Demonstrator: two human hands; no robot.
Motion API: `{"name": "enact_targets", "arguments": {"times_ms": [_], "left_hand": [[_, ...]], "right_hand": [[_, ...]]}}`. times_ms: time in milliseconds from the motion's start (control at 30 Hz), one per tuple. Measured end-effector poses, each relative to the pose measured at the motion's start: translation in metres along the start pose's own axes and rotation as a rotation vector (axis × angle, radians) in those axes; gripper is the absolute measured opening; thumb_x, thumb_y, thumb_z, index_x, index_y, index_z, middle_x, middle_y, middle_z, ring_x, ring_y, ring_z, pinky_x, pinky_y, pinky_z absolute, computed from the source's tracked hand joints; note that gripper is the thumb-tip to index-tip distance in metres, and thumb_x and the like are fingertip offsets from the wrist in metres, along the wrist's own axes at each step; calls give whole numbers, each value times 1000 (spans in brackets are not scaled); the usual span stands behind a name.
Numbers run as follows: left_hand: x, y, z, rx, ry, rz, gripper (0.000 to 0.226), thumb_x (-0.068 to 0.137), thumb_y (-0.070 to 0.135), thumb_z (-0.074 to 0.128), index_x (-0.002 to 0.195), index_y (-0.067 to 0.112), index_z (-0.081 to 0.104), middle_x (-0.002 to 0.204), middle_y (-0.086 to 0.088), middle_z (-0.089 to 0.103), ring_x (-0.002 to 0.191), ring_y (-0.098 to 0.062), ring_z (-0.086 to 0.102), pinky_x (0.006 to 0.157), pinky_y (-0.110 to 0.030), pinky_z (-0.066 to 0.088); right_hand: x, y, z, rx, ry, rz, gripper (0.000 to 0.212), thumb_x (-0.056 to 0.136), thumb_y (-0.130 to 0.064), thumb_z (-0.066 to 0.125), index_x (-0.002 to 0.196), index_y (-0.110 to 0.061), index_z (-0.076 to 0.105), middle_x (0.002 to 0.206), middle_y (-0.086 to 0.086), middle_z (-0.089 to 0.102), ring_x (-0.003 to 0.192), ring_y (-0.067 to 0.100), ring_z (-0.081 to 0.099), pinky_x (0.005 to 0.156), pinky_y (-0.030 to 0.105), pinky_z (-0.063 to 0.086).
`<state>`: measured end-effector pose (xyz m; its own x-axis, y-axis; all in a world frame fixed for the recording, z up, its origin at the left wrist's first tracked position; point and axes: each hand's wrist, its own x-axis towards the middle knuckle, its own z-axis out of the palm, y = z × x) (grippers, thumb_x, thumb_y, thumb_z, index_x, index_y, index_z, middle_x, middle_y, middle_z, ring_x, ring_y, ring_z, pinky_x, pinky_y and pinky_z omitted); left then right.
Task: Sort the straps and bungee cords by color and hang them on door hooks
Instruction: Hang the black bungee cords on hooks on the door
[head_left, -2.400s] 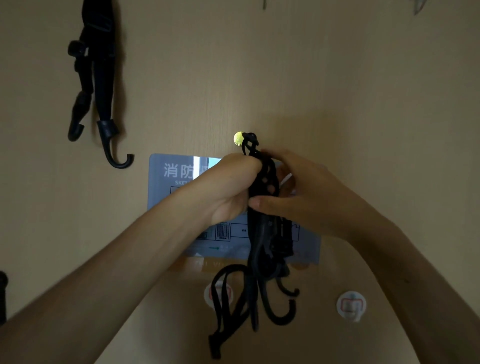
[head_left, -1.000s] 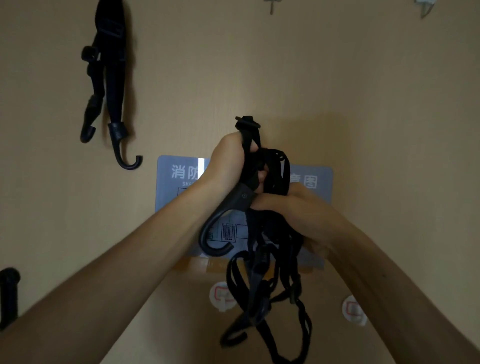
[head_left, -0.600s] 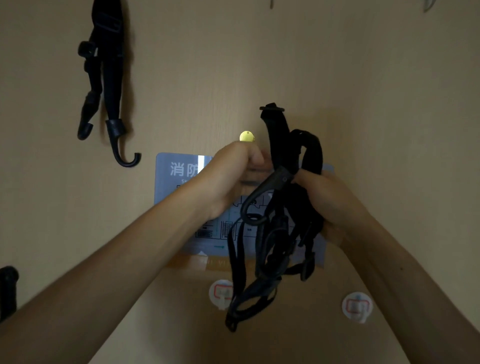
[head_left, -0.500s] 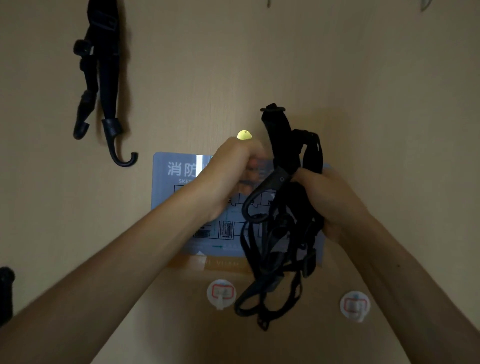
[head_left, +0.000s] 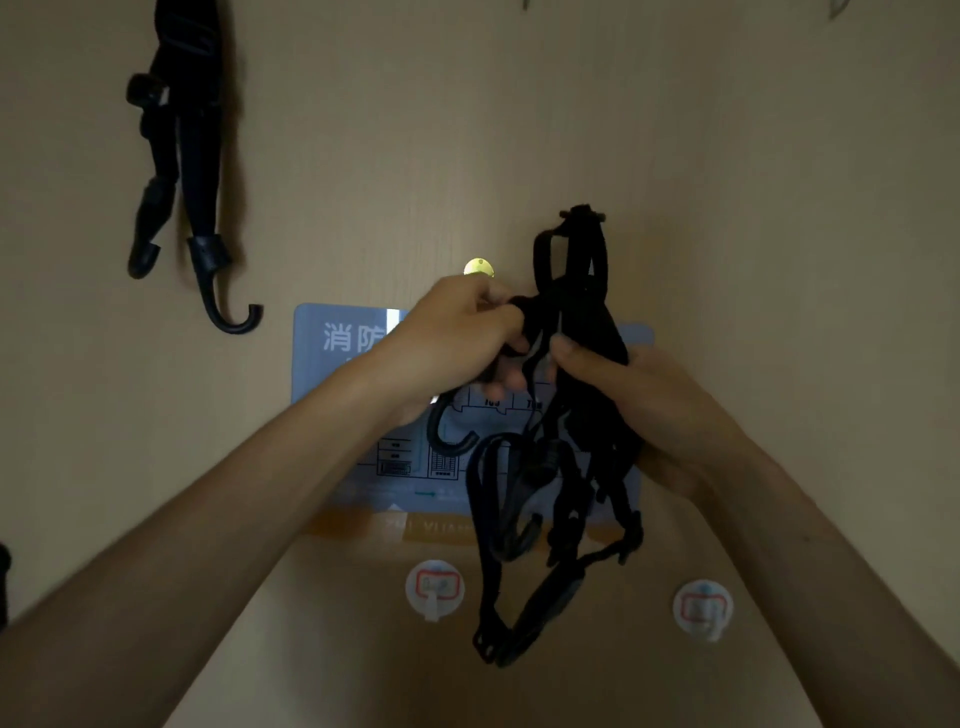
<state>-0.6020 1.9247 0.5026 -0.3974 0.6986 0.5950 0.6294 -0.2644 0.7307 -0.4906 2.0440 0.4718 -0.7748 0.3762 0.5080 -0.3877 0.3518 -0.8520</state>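
Bundle of black cords (head_left: 566, 415) shifted right; left hand (head_left: 457, 338), right hand (head_left: 639, 405) both grip it closed.

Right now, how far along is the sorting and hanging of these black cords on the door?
Done: one black cord set already hangs at the upper left of the door. In hand: the left hand and right hand both grip a tangled black bundle, not yet hung. Left: hanging it; two white adhesive hooks below look free. No other colours are in view.
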Motion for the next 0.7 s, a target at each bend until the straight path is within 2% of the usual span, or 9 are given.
{"name": "enact_targets", "arguments": {"times_ms": [133,200,267,400,533,600,633,700], "left_hand": [[6,-3,-9,-72,105,-4,18,88,-1,36,84,6,53,66,-4,48,43,-12,40,36,-19,30],[8,-3,-10,-60,104,-25,20,84,-1,32,80,9,50,62,-3,42,43,-13,33,38,-18,23],[8,-2,-11,-46,90,-69,17,79,1,32,67,10,41,57,-4,37,41,-15,27,41,-18,19],[5,-1,-11,-65,-9,-127,22,78,9,41,58,15,34,52,0,33,39,-14,25,41,-19,19],[3,0,-10,-61,-127,-111,33,82,16,56,50,17,46,50,0,39,42,-15,36,45,-25,27],[1,-2,-10,-123,-256,-92,27,85,24,59,59,14,58,56,-2,46,53,-19,49,48,-26,38],[0,-3,-11,-189,-338,-97,25,86,31,57,72,11,63,60,-2,52,59,-21,55,50,-27,43],[0,-6,-15,-359,-433,-160,45,88,45,47,99,3,62,73,-7,65,71,-27,65,55,-30,52]], "right_hand": [[-1,1,-5,18,26,7,52,80,-37,64,110,6,62,111,22,67,105,37,63,95,43,51],[-3,1,-6,13,19,12,54,83,-36,62,119,4,59,119,22,64,110,34,63,99,46,49],[-3,1,-7,-2,34,12,49,86,-38,60,117,1,62,116,19,67,108,31,64,99,45,49],[-1,0,-6,-35,109,45,40,88,-42,58,93,-5,71,94,10,73,95,26,69,87,36,55],[-2,-1,-3,55,97,35,29,93,-34,54,99,-10,69,86,3,75,83,17,71,69,25,56],[-3,-1,-3,97,101,11,27,94,-30,53,105,-10,69,95,7,74,89,21,71,70,26,56],[-3,-1,-4,100,109,-10,27,94,-29,53,103,-9,69,94,8,74,88,22,71,68,26,56],[-4,-4,-4,102,107,-62,25,95,-25,50,96,-7,68,87,7,74,81,20,70,64,25,56]]}}
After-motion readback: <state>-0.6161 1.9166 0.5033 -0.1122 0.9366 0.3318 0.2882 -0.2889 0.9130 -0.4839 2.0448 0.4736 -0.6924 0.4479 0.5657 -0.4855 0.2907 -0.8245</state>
